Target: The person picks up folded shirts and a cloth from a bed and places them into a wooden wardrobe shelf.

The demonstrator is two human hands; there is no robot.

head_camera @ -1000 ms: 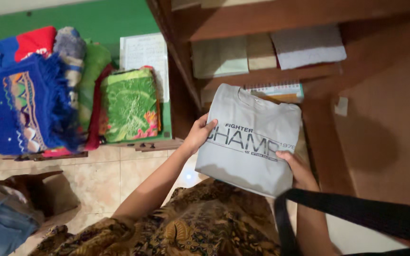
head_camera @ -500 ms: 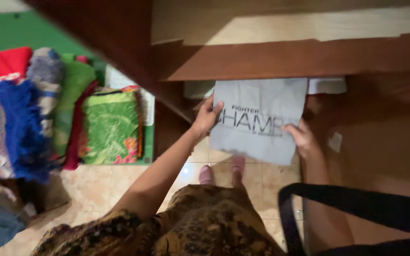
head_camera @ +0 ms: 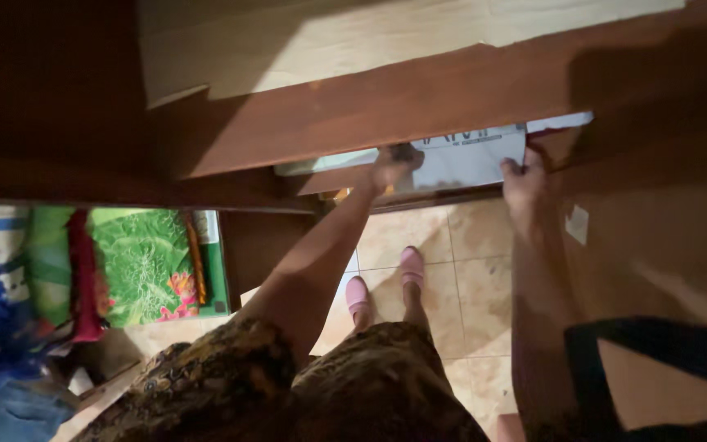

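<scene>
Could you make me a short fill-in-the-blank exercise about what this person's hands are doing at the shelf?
1. Both hands, the left hand and the right hand, grip a folded ____ shirt.
2. The shirt lies partly inside a brown ____ shelf.
3. On the tiled floor the person wears ____ slippers.
4. To the left stands a folded ____ cloth with a flower print.

Missing words: grey; wooden; pink; green
</scene>
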